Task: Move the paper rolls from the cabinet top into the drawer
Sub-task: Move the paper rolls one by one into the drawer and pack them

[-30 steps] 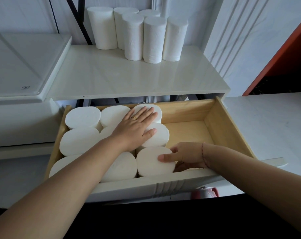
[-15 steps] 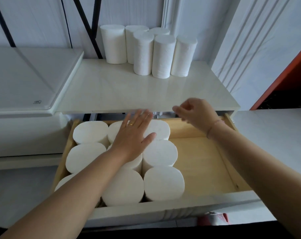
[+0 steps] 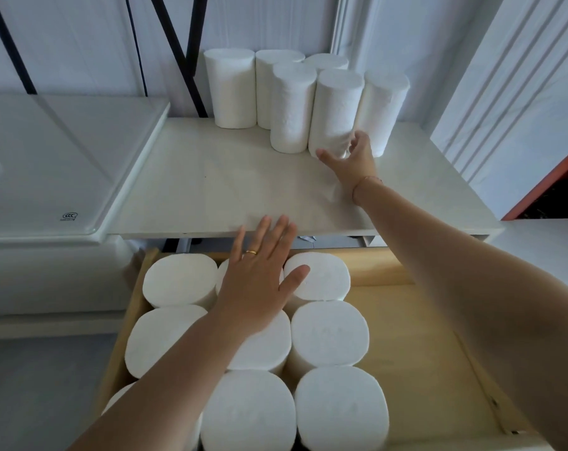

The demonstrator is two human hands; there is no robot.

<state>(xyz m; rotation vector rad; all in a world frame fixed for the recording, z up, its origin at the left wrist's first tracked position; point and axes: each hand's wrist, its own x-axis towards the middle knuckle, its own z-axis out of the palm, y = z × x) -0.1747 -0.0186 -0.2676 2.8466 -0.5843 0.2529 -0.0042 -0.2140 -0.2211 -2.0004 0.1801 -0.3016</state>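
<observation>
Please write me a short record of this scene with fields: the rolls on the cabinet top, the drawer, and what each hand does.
cabinet top: six paper rolls stand upright near the wall
drawer: open; upright drawer rolls fill its left part in three rows; the right part is bare wood
right hand: thumb and fingers around the base of the front middle roll
left hand: open, fingers straight, over the back row of drawer rolls
</observation>
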